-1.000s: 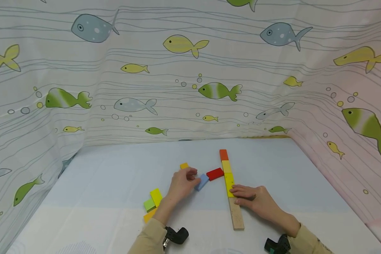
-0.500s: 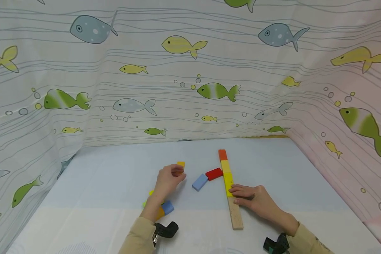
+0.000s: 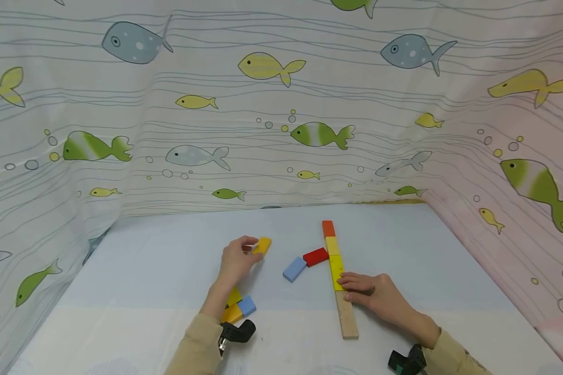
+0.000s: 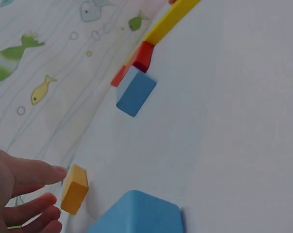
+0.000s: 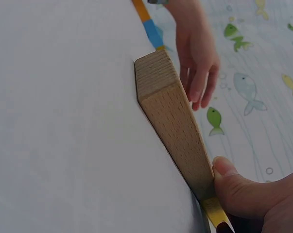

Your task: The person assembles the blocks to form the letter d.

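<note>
My left hand [image 3: 236,260] is at the orange block [image 3: 263,246] left of centre. In the left wrist view, its thumb and fingertips are right at the edge of that orange block [image 4: 75,190]. Fingertips of my right hand [image 3: 380,294] rest over a yellow block [image 3: 336,271], and the thumb touches the row beside the bare wooden block [image 3: 347,315]. That row continues away through a paler yellow block [image 3: 332,245] to an orange-red block [image 3: 328,228]. A red block [image 3: 315,257] leads off its left side, with a light blue block [image 3: 294,269] at the red one's end.
Partly under my left forearm lie a yellow block [image 3: 233,297], an orange block [image 3: 232,314] and a light blue block [image 3: 247,305]. Fish-printed cloth [image 3: 262,156] hangs behind the pale table [image 3: 286,338] and along its sides.
My left hand has left the light blue block beside the red one and moved left to the orange block, which now lies at a slant. My right hand keeps its place.
</note>
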`<state>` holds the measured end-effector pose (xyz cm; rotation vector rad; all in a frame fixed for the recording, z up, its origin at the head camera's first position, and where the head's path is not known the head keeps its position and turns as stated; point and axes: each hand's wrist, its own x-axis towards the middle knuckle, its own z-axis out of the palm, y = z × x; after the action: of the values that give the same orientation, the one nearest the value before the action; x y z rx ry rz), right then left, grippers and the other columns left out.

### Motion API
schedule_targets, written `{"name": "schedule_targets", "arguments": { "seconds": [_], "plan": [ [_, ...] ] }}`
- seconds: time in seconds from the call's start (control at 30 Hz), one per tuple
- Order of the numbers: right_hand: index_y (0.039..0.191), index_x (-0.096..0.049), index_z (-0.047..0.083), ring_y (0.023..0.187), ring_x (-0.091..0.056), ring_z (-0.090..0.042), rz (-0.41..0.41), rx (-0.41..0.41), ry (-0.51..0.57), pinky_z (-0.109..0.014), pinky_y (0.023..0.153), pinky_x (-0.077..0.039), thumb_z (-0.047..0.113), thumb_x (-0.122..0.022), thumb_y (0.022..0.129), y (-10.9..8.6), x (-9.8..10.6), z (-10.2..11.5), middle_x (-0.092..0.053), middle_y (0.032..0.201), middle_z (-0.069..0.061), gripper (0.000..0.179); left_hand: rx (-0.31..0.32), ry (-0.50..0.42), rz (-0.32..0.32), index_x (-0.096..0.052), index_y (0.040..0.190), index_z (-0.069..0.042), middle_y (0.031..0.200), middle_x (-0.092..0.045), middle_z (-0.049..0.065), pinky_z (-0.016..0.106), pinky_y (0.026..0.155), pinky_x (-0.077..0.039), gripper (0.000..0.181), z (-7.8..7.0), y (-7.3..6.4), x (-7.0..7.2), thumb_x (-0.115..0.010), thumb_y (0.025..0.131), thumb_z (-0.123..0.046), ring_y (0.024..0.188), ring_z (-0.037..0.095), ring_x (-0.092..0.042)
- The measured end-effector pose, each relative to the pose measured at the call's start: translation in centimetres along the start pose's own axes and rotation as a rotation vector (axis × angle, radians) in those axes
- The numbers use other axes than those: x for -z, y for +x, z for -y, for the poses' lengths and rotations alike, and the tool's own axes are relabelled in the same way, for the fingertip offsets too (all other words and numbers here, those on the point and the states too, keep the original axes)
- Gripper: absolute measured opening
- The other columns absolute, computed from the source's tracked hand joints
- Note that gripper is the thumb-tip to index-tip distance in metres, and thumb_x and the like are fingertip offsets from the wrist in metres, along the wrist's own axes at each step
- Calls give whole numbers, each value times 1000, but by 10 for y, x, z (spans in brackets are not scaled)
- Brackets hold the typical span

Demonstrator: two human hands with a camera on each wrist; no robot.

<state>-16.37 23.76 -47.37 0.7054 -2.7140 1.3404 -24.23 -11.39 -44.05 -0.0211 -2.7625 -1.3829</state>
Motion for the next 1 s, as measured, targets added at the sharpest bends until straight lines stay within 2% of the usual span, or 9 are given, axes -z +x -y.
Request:
{"name": "schedule_targets", "arguments": {
  "seconds": [0.13, 0.43, 0.63, 1.0],
  "plan": [
    [114, -77, 16, 123, -62, -18, 3, -6, 4, -13, 99, -42, 29, -78, 86, -1, 0, 0, -72, 120, 7, 31, 11, 22, 31, -65, 126, -4, 125, -66, 15, 46, 98, -51, 42, -2, 6, -2, -76, 86, -13, 113, 32, -60],
    [114, -77, 17, 123, -62, -18, 8, -13, -2, -14, 100, -42, 30, -78, 86, -1, 0, 0, -71, 120, 8, 31, 22, 35, 60, -62, 127, -4, 125, -66, 13, 43, 94, -54, 42, -1, 13, -4, -75, 88, -10, 109, 29, -64],
    [114, -77, 17, 124, -62, -19, 6, -4, 5, -14, 100, -42, 29, -78, 86, -1, 0, 0, -72, 120, 7, 31, 17, 39, 51, -63, 126, -3, 124, -67, 14, 44, 95, -55, 41, 1, 14, -5, -75, 87, -9, 110, 30, -65],
    [114, -77, 17, 123, -63, -17, -1, 14, -16, -14, 100, -43, 31, -78, 86, -1, 0, -2, -72, 120, 9, 31, 40, 92, 13, -63, 124, -5, 122, -67, 14, 43, 94, -56, 38, -6, 11, -12, -73, 87, -6, 108, 30, -65]
  ]
}}
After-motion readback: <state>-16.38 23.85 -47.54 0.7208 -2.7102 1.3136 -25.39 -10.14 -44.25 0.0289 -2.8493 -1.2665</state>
